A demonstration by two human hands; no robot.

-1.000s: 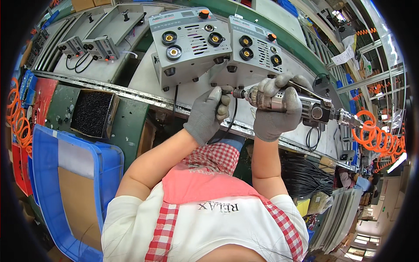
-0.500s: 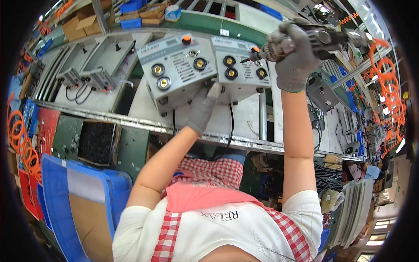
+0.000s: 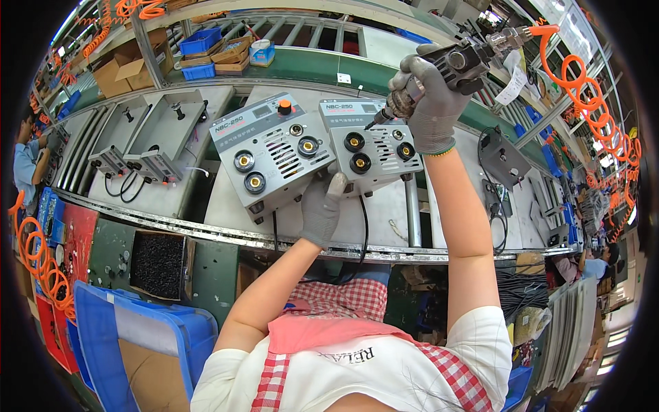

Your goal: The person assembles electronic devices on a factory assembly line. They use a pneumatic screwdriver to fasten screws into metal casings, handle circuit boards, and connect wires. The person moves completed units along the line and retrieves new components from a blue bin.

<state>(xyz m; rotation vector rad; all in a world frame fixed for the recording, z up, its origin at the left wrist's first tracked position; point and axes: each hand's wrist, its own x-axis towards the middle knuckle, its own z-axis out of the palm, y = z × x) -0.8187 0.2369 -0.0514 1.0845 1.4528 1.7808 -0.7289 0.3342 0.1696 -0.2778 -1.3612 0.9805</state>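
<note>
Two grey box-shaped welding machines stand side by side on the bench, front panels tilted up. The left welding machine [image 3: 274,141] carries an orange knob and black round sockets with brass centres. My right hand [image 3: 431,103], in a grey glove, is closed round a pneumatic screwdriver [image 3: 461,63] above the right welding machine [image 3: 379,147]. Its dark tip is over that panel, near the upper left socket; contact cannot be told. My gloved left hand [image 3: 322,209] grips at the near edge where the machines meet, thumb showing, other fingers partly hidden.
An orange coiled hose [image 3: 583,103] runs from the screwdriver. Open metal housings [image 3: 165,127] lie at left on the bench [image 3: 388,226]. Nearer are a box of small black parts [image 3: 158,264] and a blue bin [image 3: 199,329]. Another person [image 3: 29,161] is at far left.
My view has tilted, so the bench appears lower. The screwdriver has shifted left, its tip now above the right machine's upper left socket. My left hand stays by the machines' near edge.
</note>
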